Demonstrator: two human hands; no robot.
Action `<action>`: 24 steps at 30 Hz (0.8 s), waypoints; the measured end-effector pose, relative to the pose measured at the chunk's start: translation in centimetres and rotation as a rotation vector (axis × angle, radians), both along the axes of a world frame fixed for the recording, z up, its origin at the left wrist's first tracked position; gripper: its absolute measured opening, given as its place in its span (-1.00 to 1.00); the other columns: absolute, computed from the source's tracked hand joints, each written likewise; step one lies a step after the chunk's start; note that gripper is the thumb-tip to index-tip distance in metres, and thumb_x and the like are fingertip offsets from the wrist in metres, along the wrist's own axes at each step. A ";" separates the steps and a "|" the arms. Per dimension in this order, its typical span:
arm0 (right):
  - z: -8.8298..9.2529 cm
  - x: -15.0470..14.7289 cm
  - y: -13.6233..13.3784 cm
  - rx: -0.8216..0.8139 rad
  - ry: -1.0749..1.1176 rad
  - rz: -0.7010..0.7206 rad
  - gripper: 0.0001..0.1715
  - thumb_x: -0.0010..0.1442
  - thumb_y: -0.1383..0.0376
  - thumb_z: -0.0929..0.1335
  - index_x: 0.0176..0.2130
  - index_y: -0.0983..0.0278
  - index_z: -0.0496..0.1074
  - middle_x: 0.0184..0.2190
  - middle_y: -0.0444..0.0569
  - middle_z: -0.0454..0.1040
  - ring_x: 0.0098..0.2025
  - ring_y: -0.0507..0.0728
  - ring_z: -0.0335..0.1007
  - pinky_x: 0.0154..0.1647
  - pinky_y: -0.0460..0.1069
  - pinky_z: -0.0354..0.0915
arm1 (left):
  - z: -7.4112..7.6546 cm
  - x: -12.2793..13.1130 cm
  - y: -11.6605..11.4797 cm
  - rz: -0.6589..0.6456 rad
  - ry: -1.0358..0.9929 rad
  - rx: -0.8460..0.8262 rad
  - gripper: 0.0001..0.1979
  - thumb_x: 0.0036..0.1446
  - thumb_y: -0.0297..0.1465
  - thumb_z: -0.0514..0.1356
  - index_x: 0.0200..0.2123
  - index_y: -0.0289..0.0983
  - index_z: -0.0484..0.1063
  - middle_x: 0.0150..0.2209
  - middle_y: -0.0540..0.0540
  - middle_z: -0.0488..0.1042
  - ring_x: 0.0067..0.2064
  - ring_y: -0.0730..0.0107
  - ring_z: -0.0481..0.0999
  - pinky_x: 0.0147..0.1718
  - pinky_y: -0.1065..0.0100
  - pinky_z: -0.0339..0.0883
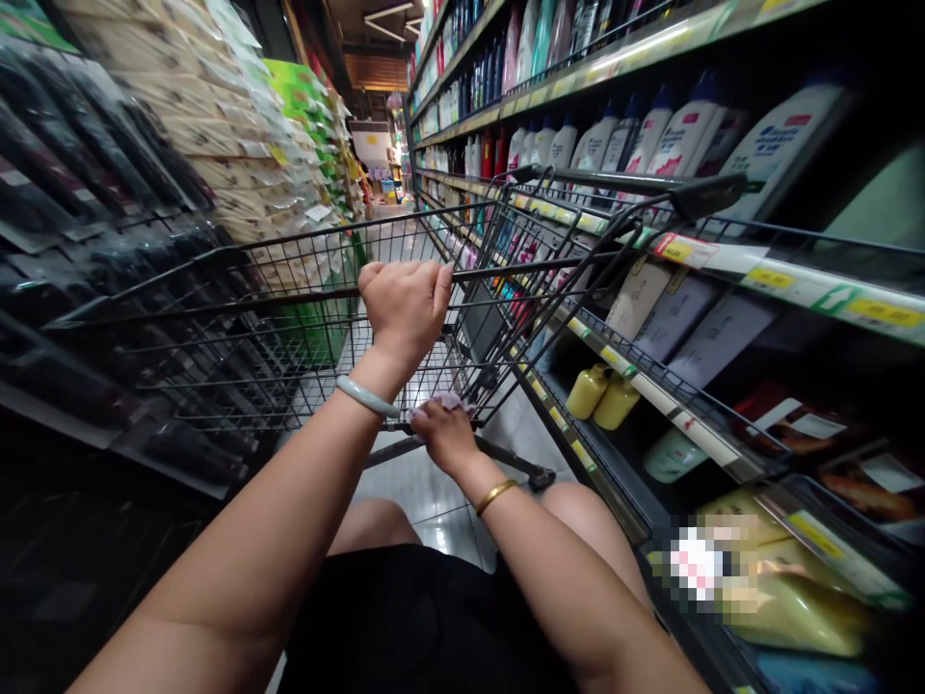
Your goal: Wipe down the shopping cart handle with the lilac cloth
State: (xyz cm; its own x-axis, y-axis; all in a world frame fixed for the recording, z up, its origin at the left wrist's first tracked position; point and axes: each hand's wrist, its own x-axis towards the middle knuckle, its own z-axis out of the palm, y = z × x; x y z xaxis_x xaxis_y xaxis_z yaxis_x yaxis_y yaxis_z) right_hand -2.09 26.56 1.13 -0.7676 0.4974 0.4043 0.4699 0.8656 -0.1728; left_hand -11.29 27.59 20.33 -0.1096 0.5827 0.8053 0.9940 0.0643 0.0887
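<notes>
A black wire shopping cart (238, 318) stands in a shop aisle right in front of me. My left hand (406, 304), with a pale bangle on the wrist, is closed around the cart's top rim bar. My right hand (446, 434), wearing a gold bracelet, is lower down at the cart's bottom edge, fingers closed on a small pale pink cloth-like thing (442, 403) that I cannot make out. The cart's basket looks empty. My knees and dark clothing show below my arms.
Shelves of shampoo and detergent bottles (679, 135) run along the right, with yellow bottles (603, 395) and packets lower down. Stacked packaged goods (217, 106) and dark hanging items (87, 164) line the left. The tiled aisle floor (426, 482) runs ahead under the cart.
</notes>
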 end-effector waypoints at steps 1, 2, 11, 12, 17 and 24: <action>0.3 -0.2 0.0 0.004 0.025 -0.015 -0.67 0.45 0.24 0.34 0.13 0.10 0.58 -0.02 0.05 0.59 0.01 0.23 0.40 -0.01 0.10 0.32 | 0.2 -0.3 -0.1 -0.031 0.005 -0.028 -0.43 0.49 -0.06 -0.15 -0.29 -0.19 0.54 -0.25 -0.16 0.63 -0.15 0.12 0.55 0.06 0.02 0.14; 0.9 -0.1 0.1 0.023 0.074 -0.040 -0.65 0.46 0.24 0.34 0.16 0.09 0.56 -0.01 0.05 0.58 0.02 0.23 0.39 0.01 0.11 0.31 | 0.4 -0.7 -0.3 -0.072 0.009 -0.049 -0.46 0.49 -0.07 -0.14 -0.17 -0.18 0.58 -0.20 -0.17 0.65 -0.12 0.10 0.56 0.04 0.03 0.17; 0.6 -1.2 0.8 0.260 0.212 0.009 -0.73 0.49 0.24 0.33 -0.03 0.12 0.64 -0.05 0.03 0.62 -0.01 0.19 0.37 -0.06 0.10 0.20 | -1.0 -7.1 -5.1 0.060 -0.194 0.161 -0.65 0.43 -0.08 0.07 -0.17 -0.05 0.61 -0.01 -0.11 0.64 0.17 0.01 0.46 0.41 -0.24 -0.21; 0.0 -1.7 0.5 0.265 0.176 0.046 -0.75 0.49 0.24 0.34 -0.08 0.13 0.65 -0.08 0.02 0.63 -0.02 0.18 0.37 -0.08 0.09 0.19 | -1.5 -7.8 -5.5 0.099 -0.218 0.177 -0.66 0.42 -0.08 0.08 -0.16 -0.06 0.61 0.00 -0.13 0.62 0.17 0.00 0.45 0.41 -0.25 -0.23; 2.0 -2.6 -0.4 0.374 0.385 0.046 -0.74 0.50 0.21 0.32 -0.12 0.09 0.64 -0.08 -0.03 0.61 -0.06 0.13 0.33 -0.07 0.09 0.14 | -2.8 -10.1 -5.8 0.121 -0.211 0.181 -0.71 0.37 -0.12 0.12 -0.20 -0.09 0.60 -0.20 -0.12 0.59 -0.01 0.05 0.45 0.22 -0.09 0.10; -0.6 -4.7 -0.7 0.453 0.356 0.132 -0.84 0.45 0.19 0.40 -0.15 0.11 0.62 -0.15 -0.08 0.61 -0.04 0.17 0.33 -0.06 0.10 0.13 | -3.1 -8.8 -5.9 0.088 -0.181 0.255 -0.71 0.36 -0.11 0.17 -0.18 -0.09 0.65 -0.20 -0.09 0.64 -0.05 0.08 0.48 0.16 -0.04 0.10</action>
State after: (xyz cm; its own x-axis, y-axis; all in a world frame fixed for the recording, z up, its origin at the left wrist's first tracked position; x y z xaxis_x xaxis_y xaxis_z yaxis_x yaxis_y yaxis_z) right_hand -6.74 25.81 0.58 -0.5895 0.1250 0.7981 0.3344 0.9371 0.1002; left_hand -20.05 21.65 17.27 -0.3052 0.3461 0.8872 0.9522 0.1022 0.2877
